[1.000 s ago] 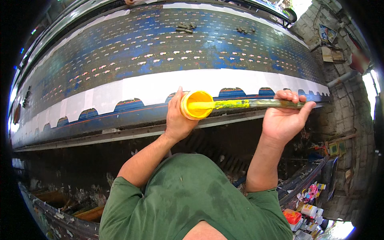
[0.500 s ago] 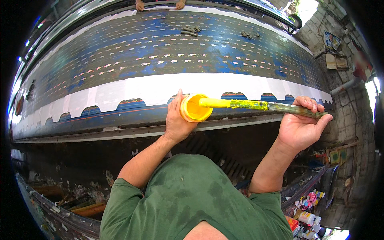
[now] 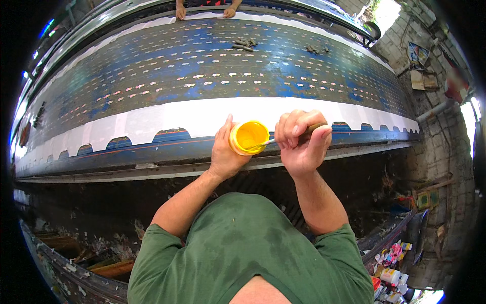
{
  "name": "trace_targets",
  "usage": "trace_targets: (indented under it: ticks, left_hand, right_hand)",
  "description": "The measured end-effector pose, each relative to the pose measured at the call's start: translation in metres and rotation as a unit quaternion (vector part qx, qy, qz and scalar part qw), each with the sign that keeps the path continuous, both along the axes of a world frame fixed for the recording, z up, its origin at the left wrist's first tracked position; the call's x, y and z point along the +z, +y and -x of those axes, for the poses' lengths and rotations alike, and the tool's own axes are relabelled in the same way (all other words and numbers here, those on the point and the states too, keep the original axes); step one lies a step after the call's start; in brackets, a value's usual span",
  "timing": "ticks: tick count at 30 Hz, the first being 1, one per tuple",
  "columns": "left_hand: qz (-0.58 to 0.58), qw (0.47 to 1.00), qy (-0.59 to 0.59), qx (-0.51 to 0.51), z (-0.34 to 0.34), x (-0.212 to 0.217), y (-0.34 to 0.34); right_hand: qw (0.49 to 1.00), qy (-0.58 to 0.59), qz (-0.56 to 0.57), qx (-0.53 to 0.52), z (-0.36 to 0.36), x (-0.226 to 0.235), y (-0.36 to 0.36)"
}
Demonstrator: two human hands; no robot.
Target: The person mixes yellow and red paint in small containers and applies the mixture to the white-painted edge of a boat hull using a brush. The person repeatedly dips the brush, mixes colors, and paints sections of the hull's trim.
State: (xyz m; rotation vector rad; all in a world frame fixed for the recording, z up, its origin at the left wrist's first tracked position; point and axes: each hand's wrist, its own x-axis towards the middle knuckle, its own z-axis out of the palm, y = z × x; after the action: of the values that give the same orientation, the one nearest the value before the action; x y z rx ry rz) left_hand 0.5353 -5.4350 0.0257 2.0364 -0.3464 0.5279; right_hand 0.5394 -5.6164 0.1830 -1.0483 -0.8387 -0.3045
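My left hand (image 3: 224, 151) grips a small yellow cup (image 3: 248, 137) of yellow paint, held over the near edge of a long blue printing table (image 3: 202, 76). Close beside it on the right, my right hand (image 3: 300, 143) is closed around a stick or brush handle (image 3: 311, 131). The handle's paint-coated tip reaches into the cup. Under both hands a white fabric strip with a scalloped edge (image 3: 192, 117) runs along the table.
Another person's two hands (image 3: 202, 11) rest on the far edge of the table. Small dark pieces (image 3: 244, 43) lie on the blue surface. Paint bottles and containers (image 3: 392, 276) crowd the lower right by a brick wall (image 3: 430, 142). Wooden clutter lies lower left.
My right hand slid in from far right along the stick until it is next to the cup. The long paint-smeared stick that stretched rightward is now mostly hidden in my fist.
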Motion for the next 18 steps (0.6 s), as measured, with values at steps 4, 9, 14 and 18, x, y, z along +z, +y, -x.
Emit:
trace_targets:
  ticks: [4,9,14,18]
  left_hand:
    - [-0.007,1.0,-0.007,0.006,-0.001,-0.003,0.005]
    - [0.023,0.999,0.04,-0.022,-0.005,-0.017,0.017]
    - [-0.002,0.998,0.057,-0.035,-0.01,-0.03,0.017]
    - [0.019,0.989,0.131,-0.065,-0.013,-0.026,0.019]
  right_hand:
    - [0.994,-0.066,-0.04,-0.074,-0.02,-0.006,0.025]
    - [1.0,-0.014,-0.003,0.017,-0.014,-0.008,0.028]
    - [0.994,-0.046,-0.052,-0.079,-0.024,-0.007,0.045]
    - [1.0,0.012,0.002,0.013,-0.018,-0.024,0.042]
